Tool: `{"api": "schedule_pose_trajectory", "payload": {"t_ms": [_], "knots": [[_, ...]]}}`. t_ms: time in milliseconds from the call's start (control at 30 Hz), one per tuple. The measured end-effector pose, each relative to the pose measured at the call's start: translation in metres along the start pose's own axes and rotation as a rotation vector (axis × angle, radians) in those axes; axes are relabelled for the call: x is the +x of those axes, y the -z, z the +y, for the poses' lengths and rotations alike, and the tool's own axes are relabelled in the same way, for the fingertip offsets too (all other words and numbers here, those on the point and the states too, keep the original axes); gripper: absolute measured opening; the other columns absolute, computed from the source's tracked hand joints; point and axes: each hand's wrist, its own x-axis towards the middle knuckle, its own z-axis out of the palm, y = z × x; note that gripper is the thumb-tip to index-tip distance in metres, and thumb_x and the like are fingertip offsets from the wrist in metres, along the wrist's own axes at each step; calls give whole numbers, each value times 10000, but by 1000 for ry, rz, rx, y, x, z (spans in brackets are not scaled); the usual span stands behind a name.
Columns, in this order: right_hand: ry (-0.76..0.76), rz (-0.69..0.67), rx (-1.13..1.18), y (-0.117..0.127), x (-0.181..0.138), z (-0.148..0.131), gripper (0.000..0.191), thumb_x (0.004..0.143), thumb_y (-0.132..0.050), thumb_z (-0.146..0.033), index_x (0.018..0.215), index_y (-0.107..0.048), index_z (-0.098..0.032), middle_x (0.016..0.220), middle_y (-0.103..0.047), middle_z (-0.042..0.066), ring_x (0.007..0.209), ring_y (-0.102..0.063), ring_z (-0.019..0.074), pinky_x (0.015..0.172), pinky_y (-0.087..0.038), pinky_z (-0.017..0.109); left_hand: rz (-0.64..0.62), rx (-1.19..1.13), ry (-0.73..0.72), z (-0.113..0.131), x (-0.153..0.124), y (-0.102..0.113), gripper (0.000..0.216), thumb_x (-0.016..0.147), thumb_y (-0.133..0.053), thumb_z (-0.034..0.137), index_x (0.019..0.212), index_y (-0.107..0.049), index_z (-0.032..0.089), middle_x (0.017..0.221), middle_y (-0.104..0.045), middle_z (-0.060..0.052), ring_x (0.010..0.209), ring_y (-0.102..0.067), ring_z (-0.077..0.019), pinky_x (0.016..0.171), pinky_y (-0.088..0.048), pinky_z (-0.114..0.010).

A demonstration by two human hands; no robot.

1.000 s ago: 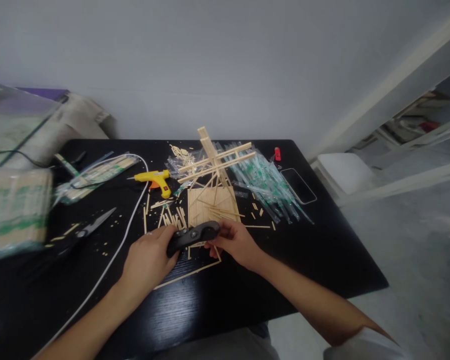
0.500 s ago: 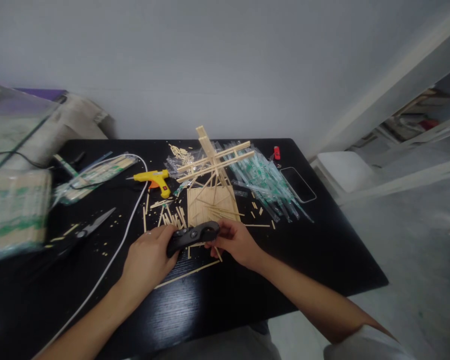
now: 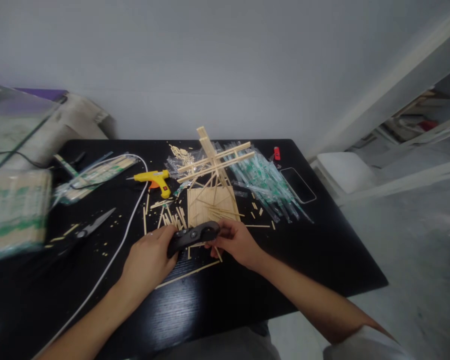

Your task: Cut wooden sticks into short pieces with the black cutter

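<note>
My left hand (image 3: 148, 257) is closed round the handles of a black cutting tool (image 3: 193, 235) held just above the black table (image 3: 247, 295). My right hand (image 3: 235, 241) pinches a thin wooden stick (image 3: 218, 254) at the tool's jaws. Right behind the hands stands a model of wooden sticks (image 3: 212, 175), a flat square base with a tilted cross frame on top. Loose cut sticks (image 3: 168, 215) lie to the left of the model's base.
A yellow glue gun (image 3: 155, 179) with a white cable (image 3: 116, 252) lies left of the model, scissors (image 3: 92, 227) further left. Wrapped chopsticks (image 3: 270, 185) are piled right of the model, beside a phone (image 3: 298, 185) and a small red object (image 3: 277, 153). Bags of sticks (image 3: 13, 210) sit at far left.
</note>
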Motion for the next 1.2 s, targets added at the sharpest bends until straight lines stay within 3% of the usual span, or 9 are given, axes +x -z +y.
{"api": "schedule_pose_trajectory", "payload": {"t_ms": [267,467,633,800,967,1200], "knots": [[-7,-4,26,-1,0,-1,385,650,-925,-368,793,-626,-170,717,-748,2,531,-662,125,529,-530,232,6,-51,22,-1,0,-1,239,827,-527,201,1042,-633,215,1027,-760,-87,866,-741,-298,718,-522,-351],[7,0,35,-1,1,0,377,678,-913,-379,854,-653,-169,738,-756,15,550,-681,134,526,-544,236,134,-435,105,-4,3,2,133,868,-550,287,914,-653,218,771,-720,7,718,-693,-198,683,-489,-266],[59,-41,-9,0,3,0,421,726,-881,-393,1033,-684,-184,756,-763,10,565,-683,136,535,-553,242,198,-705,210,-5,8,1,310,917,-579,475,843,-665,186,673,-621,36,632,-571,-147,602,-430,-232],[79,-55,-20,-1,3,1,463,754,-859,-426,1111,-675,-195,826,-783,28,646,-717,145,623,-565,258,114,-921,234,0,9,4,445,853,-636,592,700,-651,175,631,-613,17,606,-557,-152,595,-443,-248],[83,-136,-61,-4,3,7,377,784,-821,-490,962,-702,-179,855,-780,39,772,-743,171,746,-571,294,67,-920,122,13,7,14,334,871,-657,522,851,-725,196,853,-751,-10,834,-686,-204,797,-513,-274],[206,-111,-198,-4,6,22,351,768,-832,-471,919,-711,-179,846,-780,37,831,-754,219,855,-568,369,77,-699,-65,30,5,10,161,918,-596,322,882,-713,216,769,-727,29,709,-673,-154,691,-498,-241]]}}
